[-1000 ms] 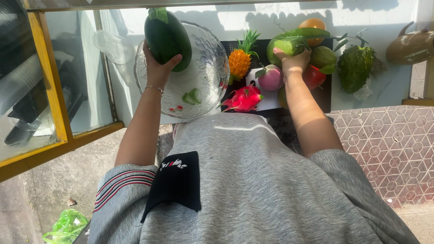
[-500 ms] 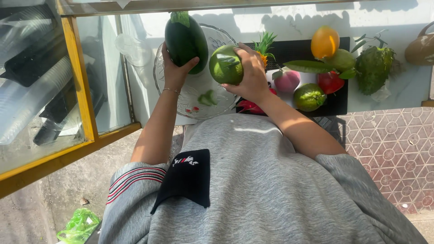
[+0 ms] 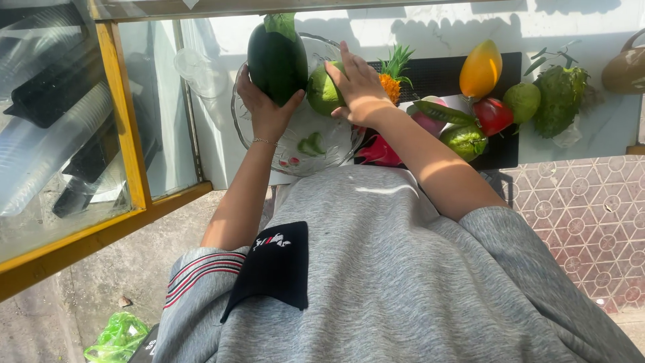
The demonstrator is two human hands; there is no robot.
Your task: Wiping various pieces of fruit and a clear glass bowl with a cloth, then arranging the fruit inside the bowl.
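My left hand (image 3: 265,111) grips a large dark green squash (image 3: 277,57) and holds it upright over a clear glass bowl (image 3: 295,144). Right beside the squash, my right hand (image 3: 359,84) holds a round green fruit (image 3: 322,91) over the same bowl. The bowl rests on a white counter (image 3: 437,30) and has a small leaf pattern inside.
A black tray (image 3: 500,154) to the right carries a small pineapple (image 3: 391,74), a yellow-orange mango (image 3: 480,67), a red tomato (image 3: 494,114), green fruits (image 3: 523,101), a pink dragon fruit (image 3: 377,151) and a bumpy green vegetable (image 3: 559,101). A yellow-framed glass cabinet (image 3: 124,121) stands on the left. A patterned tile floor (image 3: 584,222) lies below right.
My right hand picked a round green fruit from the tray and carried it left to the bowl, beside the squash. My left hand kept holding the squash over the bowl.
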